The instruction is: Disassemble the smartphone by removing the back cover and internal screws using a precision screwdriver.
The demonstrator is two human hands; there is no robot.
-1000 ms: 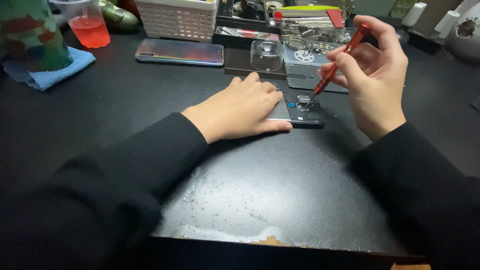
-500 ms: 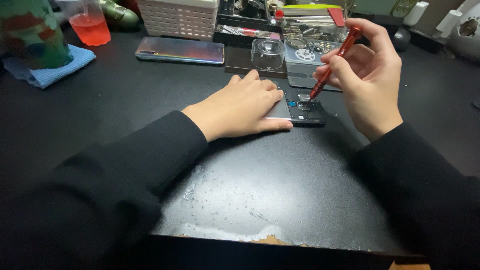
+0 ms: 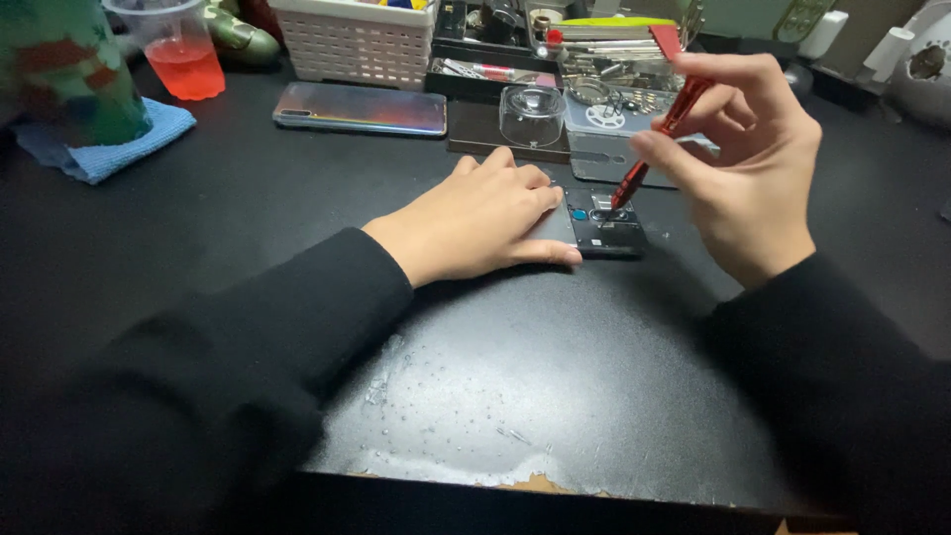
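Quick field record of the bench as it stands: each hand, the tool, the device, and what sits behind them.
left hand: flat on the opened phone, palm down, pinning it
right hand: holding the red screwdriver in its fingertips, tilted
tool tip: down on the phone's exposed upper end
surface: black table, edge chipped at the front
behind: second phone lying flat, clear dome, white basket, cup of red drink, blue cloth
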